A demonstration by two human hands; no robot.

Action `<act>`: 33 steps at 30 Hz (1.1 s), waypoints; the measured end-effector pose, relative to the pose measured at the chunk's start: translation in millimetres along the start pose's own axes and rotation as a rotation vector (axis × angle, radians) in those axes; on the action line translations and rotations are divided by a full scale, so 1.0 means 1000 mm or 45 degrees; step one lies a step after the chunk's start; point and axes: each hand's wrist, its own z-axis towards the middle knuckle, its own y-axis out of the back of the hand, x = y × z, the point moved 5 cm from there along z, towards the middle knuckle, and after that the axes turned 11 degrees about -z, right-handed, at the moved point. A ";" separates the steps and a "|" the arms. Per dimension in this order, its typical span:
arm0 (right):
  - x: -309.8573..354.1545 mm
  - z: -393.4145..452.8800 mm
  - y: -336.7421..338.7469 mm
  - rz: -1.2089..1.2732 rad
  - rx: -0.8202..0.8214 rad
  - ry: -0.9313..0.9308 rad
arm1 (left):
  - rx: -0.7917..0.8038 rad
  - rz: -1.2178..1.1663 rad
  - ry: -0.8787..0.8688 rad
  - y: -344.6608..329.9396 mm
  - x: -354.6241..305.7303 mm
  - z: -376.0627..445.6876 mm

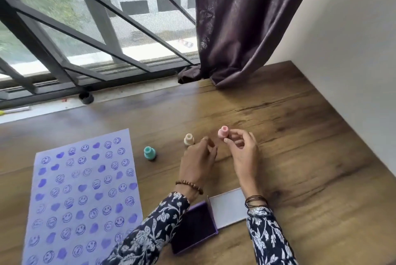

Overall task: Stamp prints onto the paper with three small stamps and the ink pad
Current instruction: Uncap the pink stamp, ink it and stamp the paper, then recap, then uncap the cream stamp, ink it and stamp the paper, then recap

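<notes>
The pale purple paper (81, 198) lies at the left, covered with rows of purple smiley and heart prints. A teal stamp (150, 153) stands upright on the table just right of it. A cream stamp (189, 139) stands further right, with my left hand (198, 161) directly behind it, fingers loosely curled and holding nothing. My right hand (242, 149) pinches a pink stamp (223, 132) by its base, low over the table. The open purple ink pad (192, 230) with its white lid (228, 209) lies near me, partly hidden by my forearms.
The wooden table (300, 157) runs to a white wall on the right. A dark curtain (242, 28) drapes onto its far edge. A window with a black grille (85, 28) is behind, with a small black cap (86, 97) and a pen (12, 110) on the sill.
</notes>
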 end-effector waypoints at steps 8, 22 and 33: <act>0.044 -0.035 -0.054 -0.003 0.350 0.165 | -0.215 -0.111 0.309 0.042 0.042 -0.024; 0.056 -0.070 -0.021 0.485 0.526 0.028 | 0.038 -1.553 0.546 0.053 0.045 -0.052; 0.058 -0.146 -0.006 0.886 0.349 -0.682 | 0.018 -1.013 0.163 0.080 0.017 -0.106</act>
